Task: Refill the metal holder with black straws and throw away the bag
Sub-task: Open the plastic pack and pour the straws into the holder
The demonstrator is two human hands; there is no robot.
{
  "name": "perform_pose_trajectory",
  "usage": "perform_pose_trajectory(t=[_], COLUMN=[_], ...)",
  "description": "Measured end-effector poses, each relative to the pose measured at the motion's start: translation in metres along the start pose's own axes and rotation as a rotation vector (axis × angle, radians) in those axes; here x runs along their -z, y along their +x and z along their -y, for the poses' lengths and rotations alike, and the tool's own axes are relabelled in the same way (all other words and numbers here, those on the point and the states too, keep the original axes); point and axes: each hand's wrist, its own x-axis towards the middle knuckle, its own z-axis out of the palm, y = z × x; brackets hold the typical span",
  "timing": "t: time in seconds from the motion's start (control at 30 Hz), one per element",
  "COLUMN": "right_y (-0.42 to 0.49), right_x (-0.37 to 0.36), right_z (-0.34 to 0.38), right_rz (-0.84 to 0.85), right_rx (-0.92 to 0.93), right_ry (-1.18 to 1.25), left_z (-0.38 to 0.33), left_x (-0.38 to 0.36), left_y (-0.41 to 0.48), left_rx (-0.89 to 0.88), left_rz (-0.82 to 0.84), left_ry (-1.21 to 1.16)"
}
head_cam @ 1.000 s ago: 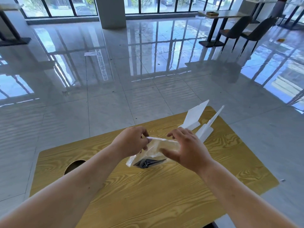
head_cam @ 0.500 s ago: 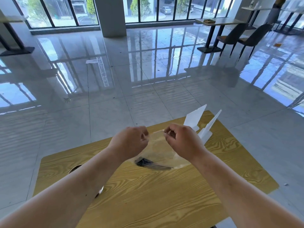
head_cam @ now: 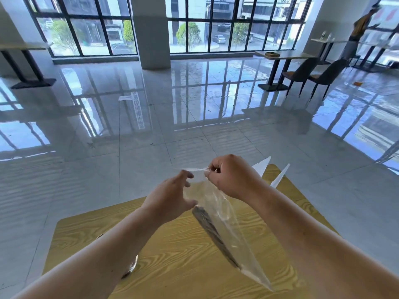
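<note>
A clear plastic bag (head_cam: 218, 214) of black straws (head_cam: 212, 231) is held up above the wooden surface (head_cam: 183, 260). Its top edge is pinched shut in the grip of the right hand (head_cam: 232, 176); the left hand (head_cam: 172, 196) is cupped half open against the bag's left side, fingers spread, nothing pinched. Behind the bag, white folded cards (head_cam: 272, 173) are partly hidden by the right hand. Left of the bag, a metal rim (head_cam: 131, 267) is mostly covered by the left forearm. Compared with half a second earlier, the bag has been raised and stretched long, and the left grip has been loosened.
</note>
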Motion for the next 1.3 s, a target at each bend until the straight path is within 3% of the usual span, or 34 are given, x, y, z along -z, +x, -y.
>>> perform_pose_trajectory(t=[0.37, 0.47, 0.63, 0.73, 0.8, 0.97, 1.17, 1.3], right_y=[0.012, 0.016, 0.023, 0.027, 0.03, 0.037, 0.033, -0.003], right_x=[0.012, 0.011, 0.014, 0.017, 0.018, 0.019, 0.016, 0.005], right_z=[0.007, 0.027, 0.071, 0.095, 0.107, 0.124, 0.102, 0.049], right_rz=[-0.09, -0.086, -0.056, -0.056, -0.053, -0.088, -0.187, -0.334], right_rx=[-0.086, -0.026, 0.115, 0.193, 0.231, 0.284, 0.275, 0.132], right_ry=[-0.199, -0.163, -0.149, -0.16, -0.173, -0.175, -0.021, 0.197], left_z=[-0.008, -0.006, 0.008, 0.016, 0.023, 0.024, 0.022, 0.032], left_x=[0.063, 0.081, 0.094, 0.101, 0.106, 0.124, 0.139, 0.162], left_y=[-0.022, -0.028, -0.038, -0.039, -0.034, -0.019, -0.02, -0.032], left_rx=[-0.046, -0.106, -0.201, -0.191, -0.182, -0.112, -0.019, 0.045], left_rz=[0.288, 0.179, -0.251, -0.381, -0.366, -0.134, -0.251, -0.22], left_ry=[0.149, 0.253, 0.327, 0.331, 0.322, 0.191, 0.061, -0.083])
